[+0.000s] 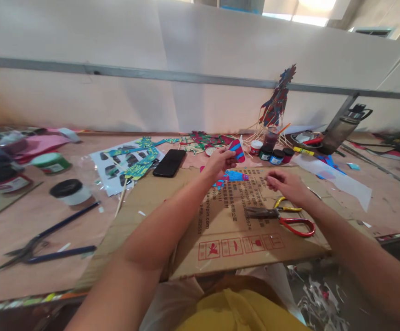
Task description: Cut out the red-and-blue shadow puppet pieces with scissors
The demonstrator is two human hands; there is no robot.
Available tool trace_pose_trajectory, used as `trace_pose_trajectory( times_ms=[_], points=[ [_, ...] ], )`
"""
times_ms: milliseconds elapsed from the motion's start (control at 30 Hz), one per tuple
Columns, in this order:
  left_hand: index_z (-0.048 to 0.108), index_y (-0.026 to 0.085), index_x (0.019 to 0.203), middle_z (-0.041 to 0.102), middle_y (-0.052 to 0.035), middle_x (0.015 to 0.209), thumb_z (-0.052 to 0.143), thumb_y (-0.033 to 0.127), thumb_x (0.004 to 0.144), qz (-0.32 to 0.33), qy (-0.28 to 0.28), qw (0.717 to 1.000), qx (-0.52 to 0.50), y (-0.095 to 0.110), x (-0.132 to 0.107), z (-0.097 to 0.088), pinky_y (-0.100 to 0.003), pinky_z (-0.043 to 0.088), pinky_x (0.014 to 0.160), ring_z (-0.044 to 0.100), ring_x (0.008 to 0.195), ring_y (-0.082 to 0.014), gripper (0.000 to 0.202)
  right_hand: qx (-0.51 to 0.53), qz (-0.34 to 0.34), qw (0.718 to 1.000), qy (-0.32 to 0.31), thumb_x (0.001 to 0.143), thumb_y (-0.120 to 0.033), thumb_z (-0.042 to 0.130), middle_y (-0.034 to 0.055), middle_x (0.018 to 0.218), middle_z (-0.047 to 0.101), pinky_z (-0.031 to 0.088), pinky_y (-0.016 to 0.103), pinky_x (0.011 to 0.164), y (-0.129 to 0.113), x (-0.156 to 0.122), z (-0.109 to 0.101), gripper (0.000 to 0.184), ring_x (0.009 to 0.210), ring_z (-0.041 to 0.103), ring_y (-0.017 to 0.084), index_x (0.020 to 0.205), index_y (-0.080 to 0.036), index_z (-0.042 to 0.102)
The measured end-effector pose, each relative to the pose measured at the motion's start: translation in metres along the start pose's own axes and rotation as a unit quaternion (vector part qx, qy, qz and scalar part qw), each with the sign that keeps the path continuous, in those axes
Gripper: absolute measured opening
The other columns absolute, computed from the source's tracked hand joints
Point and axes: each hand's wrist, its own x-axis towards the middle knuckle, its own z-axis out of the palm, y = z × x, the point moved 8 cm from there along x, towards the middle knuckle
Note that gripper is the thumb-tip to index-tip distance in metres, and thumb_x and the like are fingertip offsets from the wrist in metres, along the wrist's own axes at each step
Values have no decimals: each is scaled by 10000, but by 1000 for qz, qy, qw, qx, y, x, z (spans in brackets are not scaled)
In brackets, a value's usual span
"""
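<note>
My left hand point(220, 163) is raised over a flattened cardboard sheet point(227, 230) and pinches a small red-and-blue painted cutout point(237, 150). A second blue-and-red cutout point(232, 176) lies on the cardboard just below it. My right hand point(284, 184) hovers over the cardboard with its fingers curled together; whether they hold anything I cannot make out. Red-and-yellow-handled scissors point(282, 216) lie just in front of the right hand.
A black phone point(169, 162), painted cutouts on a sheet point(134, 161), several paint jars point(272, 154), a stick puppet point(277, 99) against the wall, a water bottle point(344, 126), long dark tongs point(41, 241), a black-lidded jar point(69, 191) and a green-lidded jar point(51, 162) lie around the cardboard.
</note>
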Motion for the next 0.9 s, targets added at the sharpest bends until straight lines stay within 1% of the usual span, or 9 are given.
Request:
trace_pose_trajectory(
  times_ms=[133, 233, 333, 467, 533, 600, 733, 800, 900],
  points=[
    [565, 194, 756, 626, 18, 651, 769, 140, 723, 26, 24, 999, -33, 8, 2, -12, -209, 442, 524, 596, 557, -100, 213, -171, -1, 984, -55, 916, -484, 574, 123, 1120, 742, 561, 503, 930, 30, -49, -13, 317, 1025, 697, 321, 1074, -251, 722],
    [581, 201, 784, 639, 26, 698, 795, 140, 681, 44, 31, 997, -49, 11, 3, -15, -195, 410, 499, 600, 576, -94, 245, -234, -26, 965, -114, 903, -443, 594, 133, 1275, 692, 528, 556, 1051, 47, -82, -3, 415, 1173, 666, 349, 1259, -258, 701],
    [620, 204, 804, 636, 31, 714, 805, 166, 671, 47, 39, 997, -40, 11, 2, -16, -199, 404, 498, 592, 582, -92, 231, -257, -38, 960, -104, 873, -328, 606, 132, 1272, 681, 548, 542, 1046, 54, -95, 7, 423, 1171, 670, 353, 1284, -278, 694],
    [625, 214, 810, 667, 14, 752, 794, 195, 694, 43, 41, 998, -24, 16, 1, -15, -228, 454, 548, 653, 672, -127, 206, -254, 7, 964, -72, 726, -219, 708, 137, 1088, 726, 606, 546, 886, 59, -94, 12, 533, 980, 718, 378, 1245, -339, 688],
    [607, 218, 809, 685, 4, 778, 775, 199, 708, 42, 29, 999, -10, 21, -1, -13, -243, 478, 579, 684, 723, -144, 198, -225, 11, 973, -45, 717, -235, 728, 140, 1056, 735, 608, 566, 831, 53, -91, 11, 635, 933, 724, 392, 1334, -351, 634],
    [574, 219, 794, 689, -5, 776, 748, 209, 721, 44, 15, 999, 16, 27, -4, -10, -252, 493, 596, 704, 749, -159, 189, -167, -11, 986, 0, 777, -285, 693, 126, 1055, 736, 601, 573, 835, 39, -85, 5, 626, 946, 725, 386, 1389, -357, 583],
    [528, 213, 779, 670, 2, 734, 739, 228, 726, 53, -30, 996, 65, 37, -11, 0, -244, 473, 570, 716, 708, -159, 218, 21, -39, 995, 88, 789, -294, 645, 109, 1115, 699, 599, 532, 874, 14, -60, -6, 647, 982, 716, 328, 1416, -314, 487],
    [529, 207, 787, 673, 2, 729, 756, 225, 719, 55, -57, 994, 78, 40, -13, 6, -228, 431, 525, 722, 685, -160, 238, 108, -48, 987, 109, 749, -319, 686, 99, 1132, 668, 596, 485, 886, 3, -39, -8, 657, 1007, 695, 297, 1368, -277, 471],
    [542, 198, 784, 679, -11, 705, 776, 222, 719, 57, -80, 990, 99, 44, -15, 11, -216, 370, 473, 714, 643, -161, 245, 181, -36, 977, 105, 802, -447, 670, 38, 968, 645, 586, 392, 753, -8, -8, -2, 506, 824, 651, 221, 1237, -251, 498]
  ],
)
